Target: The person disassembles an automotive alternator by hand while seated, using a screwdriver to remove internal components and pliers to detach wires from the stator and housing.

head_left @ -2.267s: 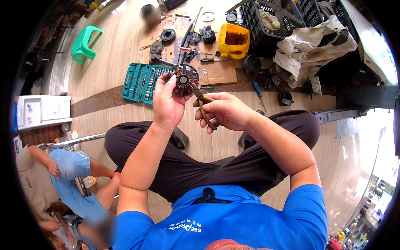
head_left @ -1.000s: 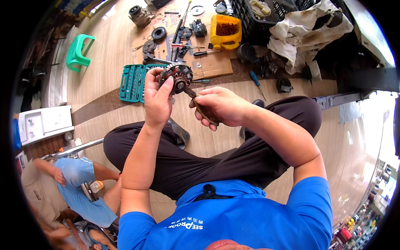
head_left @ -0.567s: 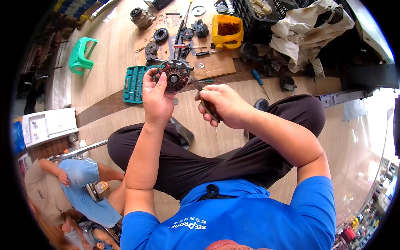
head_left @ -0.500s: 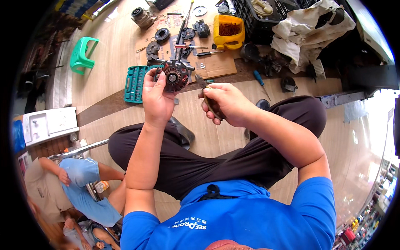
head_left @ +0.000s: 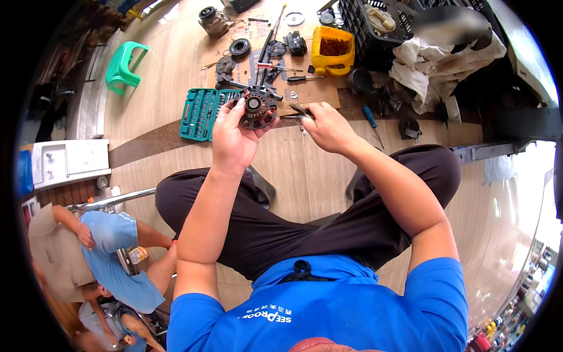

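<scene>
My left hand grips a round motor part with a dark slotted rim and a copper-coloured ring around its metal centre. Thumb and fingers hold it by the rim, its face toward me. Just to the right, my right hand is closed around a pair of pliers. The pliers' jaws point left toward the part, with a gap between them. Most of the handles are hidden by my fingers.
Behind my hands, cardboard carries loose motor parts and a screwdriver. A teal socket set lies left, a blue-handled screwdriver right. Farther off are a cut yellow jug, a black crate and a green stool. Two people sit lower left.
My right hand has moved forward and slightly right with the pliers, and turned more palm-down. The motor part in my left hand sits a little farther right, its face slightly turned.
</scene>
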{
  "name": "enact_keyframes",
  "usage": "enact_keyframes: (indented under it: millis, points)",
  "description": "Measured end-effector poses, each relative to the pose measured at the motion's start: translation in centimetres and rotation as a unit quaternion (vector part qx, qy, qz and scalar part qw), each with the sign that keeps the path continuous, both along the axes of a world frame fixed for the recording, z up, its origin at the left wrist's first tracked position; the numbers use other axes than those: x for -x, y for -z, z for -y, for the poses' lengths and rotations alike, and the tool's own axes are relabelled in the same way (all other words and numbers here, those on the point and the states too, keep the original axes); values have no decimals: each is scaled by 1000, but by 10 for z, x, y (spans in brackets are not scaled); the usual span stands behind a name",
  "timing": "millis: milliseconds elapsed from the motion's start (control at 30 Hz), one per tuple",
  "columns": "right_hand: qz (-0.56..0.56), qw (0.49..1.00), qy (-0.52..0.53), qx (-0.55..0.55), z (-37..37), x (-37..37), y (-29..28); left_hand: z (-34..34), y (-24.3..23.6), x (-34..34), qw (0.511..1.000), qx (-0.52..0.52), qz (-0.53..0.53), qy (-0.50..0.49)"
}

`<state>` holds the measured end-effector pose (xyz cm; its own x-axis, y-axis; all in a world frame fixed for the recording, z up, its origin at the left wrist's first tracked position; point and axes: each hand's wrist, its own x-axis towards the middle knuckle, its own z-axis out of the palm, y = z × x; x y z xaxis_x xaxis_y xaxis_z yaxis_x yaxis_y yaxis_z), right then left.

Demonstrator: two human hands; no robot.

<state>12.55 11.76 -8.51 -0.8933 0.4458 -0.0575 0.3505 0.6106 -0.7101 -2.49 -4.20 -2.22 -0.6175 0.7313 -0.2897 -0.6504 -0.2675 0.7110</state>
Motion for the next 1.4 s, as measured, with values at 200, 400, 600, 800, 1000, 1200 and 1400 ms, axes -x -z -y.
enact_keyframes:
  millis: [200,400,600,800,1000,1200,1400]
  points:
    - [248,969,-4,9,-7,-3,64,7,3,7,999,-6,31,5]
    - [210,976,-39,-34,-4,4,75,11,-2,11,998,-5,59,-8]
    - [389,915,-97,-37,-23,-25,131,10,0,13,997,-1,78,-14]
    - [414,908,-16,-66,-43,-24,166,10,-6,12,997,18,59,-40]
    - [239,959,73,-136,-47,1,155,16,1,18,998,23,50,-36]
    - [-86,994,35,58,-33,56,38,11,-5,13,998,32,41,-40]
    - [-147,985,-95,9,13,22,-85,9,-9,2,998,51,1,-36]
